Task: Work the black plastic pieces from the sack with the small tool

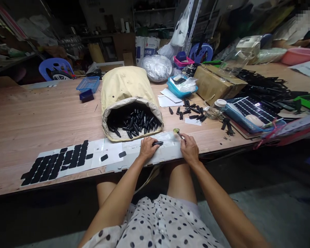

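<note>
My left hand (147, 147) is closed round a small black tube-shaped part (158, 143) at the near edge of the wooden table (41, 117). My right hand (189, 148) pinches a thin tool with a small round yellowish head (176, 131). Both hands rest on a clear plastic sheet (167, 144). Right behind them lies a yellow sack (124, 86) on its side, its mouth full of several black parts (134, 123). A white sheet with rows of black oval stickers (59, 163) lies to the left.
More loose black parts (191, 112) lie right of the sack. A cardboard box (217, 84), a blue tray (181, 90), a small solar panel (253, 109) and piles of black pieces (266, 88) crowd the right side. A blue basket (88, 83) stands at the back left.
</note>
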A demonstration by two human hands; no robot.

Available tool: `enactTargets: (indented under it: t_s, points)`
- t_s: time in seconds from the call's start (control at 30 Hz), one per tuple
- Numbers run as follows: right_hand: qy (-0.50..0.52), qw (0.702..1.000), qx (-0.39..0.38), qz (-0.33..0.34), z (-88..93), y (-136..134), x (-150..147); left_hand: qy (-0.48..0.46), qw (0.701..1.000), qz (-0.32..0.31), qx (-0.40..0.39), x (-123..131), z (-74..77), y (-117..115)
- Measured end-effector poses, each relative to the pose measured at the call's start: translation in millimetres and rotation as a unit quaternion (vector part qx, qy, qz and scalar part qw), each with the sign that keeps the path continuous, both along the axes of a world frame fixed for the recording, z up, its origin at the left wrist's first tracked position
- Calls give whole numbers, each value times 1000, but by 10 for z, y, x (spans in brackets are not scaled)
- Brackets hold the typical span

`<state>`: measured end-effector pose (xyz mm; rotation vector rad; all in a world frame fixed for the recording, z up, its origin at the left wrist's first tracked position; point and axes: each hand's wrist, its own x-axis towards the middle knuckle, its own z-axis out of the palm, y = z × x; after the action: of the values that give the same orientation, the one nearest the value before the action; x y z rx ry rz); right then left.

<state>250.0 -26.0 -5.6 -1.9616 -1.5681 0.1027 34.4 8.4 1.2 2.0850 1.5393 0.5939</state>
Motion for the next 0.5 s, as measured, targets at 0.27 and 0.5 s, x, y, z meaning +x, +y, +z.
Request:
enactTargets:
  t_s: [0.27,0.5]
  points:
    - [115,983,81,117,65,-359,-389,8,1000,3,9,29,5,-11]
    - [99,987,44,115,25,-372,-440,10,1000,6,4,51,11,-5]
